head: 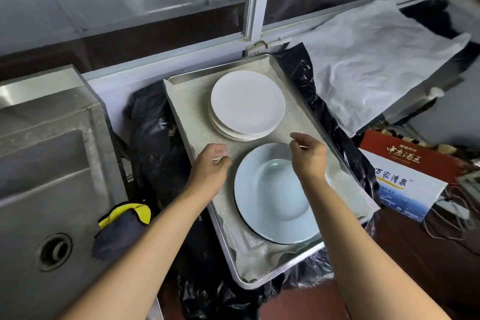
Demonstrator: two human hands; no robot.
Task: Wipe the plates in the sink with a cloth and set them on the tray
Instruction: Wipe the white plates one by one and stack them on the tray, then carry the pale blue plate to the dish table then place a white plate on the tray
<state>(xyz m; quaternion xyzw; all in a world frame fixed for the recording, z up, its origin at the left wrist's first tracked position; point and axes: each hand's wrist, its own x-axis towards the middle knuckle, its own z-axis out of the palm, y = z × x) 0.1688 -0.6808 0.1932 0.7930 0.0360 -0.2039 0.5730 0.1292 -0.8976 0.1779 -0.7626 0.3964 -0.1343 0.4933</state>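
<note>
**Both hands free over the tray, plates stacked and no plate in the sink**

Far off to the left of my left hand, the steel sink [49, 189] shows its drain and I see no plate in it, so I judge the wiping is about done. On its near edge, well back from the left hand, lies the dark cloth with a yellow border [122, 228], crumpled and soft; it should lift by any fold.

My left hand [211, 161] hovers over the mesh liner [192, 117] of the tray [259, 286], fingers loosely curled and holding nothing. I cannot tell whether the fingertips touch the liner.

Just beyond both hands sits the stack of white plates [246, 101]. It reads as glazed ceramic: stiff, breakable, and heavy if lifted as a stack. If damp, the glaze will be slippery. I'd take one plate at a time, by opposite edges of the rim.

Between the hands and partly under the right wrist lies the pale blue deep plate [275, 202] with a dark rim. It is wider, so probably heavier, and its broad rim offers the sure hold, thumb on top and fingers beneath.

My right hand [307, 153] hangs above that plate's far edge, fingers relaxed, thumb and forefinger close but with nothing between them
</note>
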